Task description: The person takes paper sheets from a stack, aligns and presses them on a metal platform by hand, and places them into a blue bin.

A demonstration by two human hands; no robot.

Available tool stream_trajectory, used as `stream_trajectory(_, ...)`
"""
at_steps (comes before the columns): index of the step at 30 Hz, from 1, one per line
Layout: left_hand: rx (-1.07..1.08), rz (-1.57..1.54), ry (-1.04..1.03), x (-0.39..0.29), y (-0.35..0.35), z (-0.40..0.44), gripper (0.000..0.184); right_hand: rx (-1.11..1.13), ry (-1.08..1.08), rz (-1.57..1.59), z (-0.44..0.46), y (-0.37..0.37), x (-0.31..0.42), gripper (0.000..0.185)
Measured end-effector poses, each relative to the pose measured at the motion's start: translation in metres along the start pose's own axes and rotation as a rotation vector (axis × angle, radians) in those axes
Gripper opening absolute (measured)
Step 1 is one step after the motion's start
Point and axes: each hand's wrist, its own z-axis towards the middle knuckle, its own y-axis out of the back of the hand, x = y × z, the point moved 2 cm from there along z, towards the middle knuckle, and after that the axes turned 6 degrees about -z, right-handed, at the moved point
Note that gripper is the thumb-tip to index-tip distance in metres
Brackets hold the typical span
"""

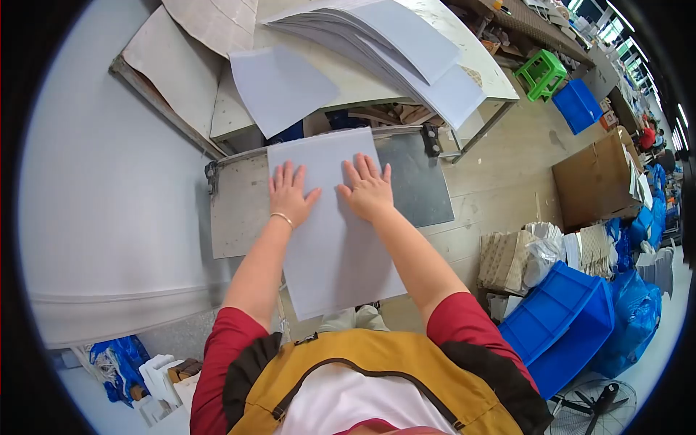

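Note:
A long white sheet lies over the grey metal plate, its near end reaching toward my body. My left hand rests flat on the sheet's left part, fingers spread, a thin bracelet at the wrist. On the right part of the same sheet lies my right hand, palm down with its fingers apart. Neither hand holds anything. Whether the sheet is one layer or more cannot be made out. Beyond the plate, a fanned stack of white sheets and a single loose sheet lie on a table.
The pale table borders the plate's far side. A black clamp sits at the plate's back right corner. On the right are a cardboard box, blue crates, paper stacks, a green stool and a fan.

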Motion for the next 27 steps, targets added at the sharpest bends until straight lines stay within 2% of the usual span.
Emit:
stream_trajectory(3,0.016,0.014,0.000,0.020,0.009,-0.017,0.068,0.000,0.000,0.000,-0.007,0.001,0.021,0.062)
stream_trajectory(6,0.084,0.003,0.033,0.015,0.031,-0.010,0.068,0.239,0.007,-0.081,-0.006,0.033,0.035,0.063)
stream_trajectory(7,0.119,-0.004,0.053,0.015,0.033,-0.007,0.067,0.236,0.006,-0.086,-0.002,0.027,0.034,0.063)
stream_trajectory(10,0.074,0.010,-0.018,0.022,0.018,0.004,0.068,-0.047,-0.033,-0.008,0.016,0.003,0.019,0.065)
stream_trajectory(20,0.013,-0.063,-0.026,0.036,0.012,0.006,0.066,0.080,-0.067,-0.118,0.031,-0.002,0.036,0.069)
stream_trajectory(24,0.059,-0.100,-0.017,0.044,0.030,0.005,0.070,0.074,-0.058,-0.122,0.040,-0.006,0.051,0.071)
stream_trajectory(27,0.161,-0.028,0.074,0.031,0.043,0.015,0.070,0.099,-0.065,-0.140,0.040,-0.001,0.051,0.072)
